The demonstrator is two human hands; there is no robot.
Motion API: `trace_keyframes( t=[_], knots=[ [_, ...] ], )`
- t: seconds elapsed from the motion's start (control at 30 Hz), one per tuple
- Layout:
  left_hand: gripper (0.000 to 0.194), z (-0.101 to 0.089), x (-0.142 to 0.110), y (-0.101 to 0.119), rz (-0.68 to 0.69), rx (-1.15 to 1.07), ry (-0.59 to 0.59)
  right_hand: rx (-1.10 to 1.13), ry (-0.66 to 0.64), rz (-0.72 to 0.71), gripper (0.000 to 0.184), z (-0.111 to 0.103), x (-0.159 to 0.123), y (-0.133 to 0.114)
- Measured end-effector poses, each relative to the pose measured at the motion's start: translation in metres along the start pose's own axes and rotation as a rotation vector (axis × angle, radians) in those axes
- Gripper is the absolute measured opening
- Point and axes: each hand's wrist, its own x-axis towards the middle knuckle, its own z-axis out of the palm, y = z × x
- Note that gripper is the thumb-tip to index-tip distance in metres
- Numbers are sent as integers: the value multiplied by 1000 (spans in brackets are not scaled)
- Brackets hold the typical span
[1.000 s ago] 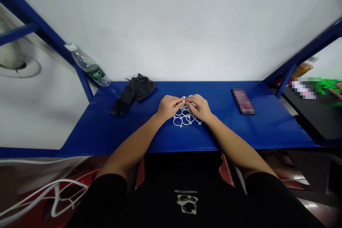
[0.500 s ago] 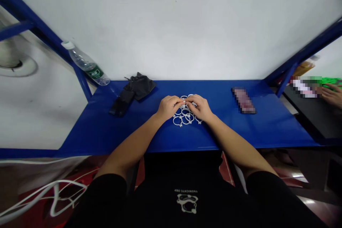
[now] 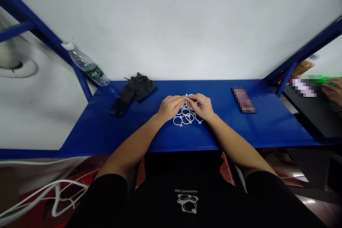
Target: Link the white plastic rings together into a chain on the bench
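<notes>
Several white plastic rings (image 3: pixel 177 120) with small clasp-like tabs lie in an overlapping pile on the blue table (image 3: pixel 165 139). Over the back of this pile, my left hand (image 3: pixel 170 107) and my right hand (image 3: pixel 201 105) meet fingertip to fingertip. Both are closed in a pinch on a white ring (image 3: pixel 187 98), of which only a small bit shows; the fingers hide the rest. Part of the pile is covered by my right hand.
At the left stand or lie a plastic bottle (image 3: pixel 87 65), a black phone (image 3: pixel 122 103) and a black pouch (image 3: pixel 140 86). A blurred-out phone (image 3: pixel 243 100) lies at the right. Another person's hand (image 3: pixel 334 91) is at the far right, by green items. White cables (image 3: pixel 56 196) hang below left.
My joined fingertips have shifted slightly right and away from me, with the fingers stretched a little straighter. The other person's hand has moved at the far right.
</notes>
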Motion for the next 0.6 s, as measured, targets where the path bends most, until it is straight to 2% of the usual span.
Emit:
trace_keyframes(
  t=[0.13,0.27,0.37,0.47,0.6],
  knots=[
    [26,1,-1,-4,-64,75,-104,-177,98,85,22,-11,4,29],
    [24,6,-5,-12,-132,97,-212,-351,96,202,23,-17,4,66],
    [24,9,-8,-15,-158,99,-267,-355,91,264,27,-15,2,84],
    [21,10,-8,-15,-167,100,-290,-295,78,305,30,-10,0,89],
    [18,10,-8,-16,-162,108,-281,-172,83,303,25,-6,1,79]
  ],
)
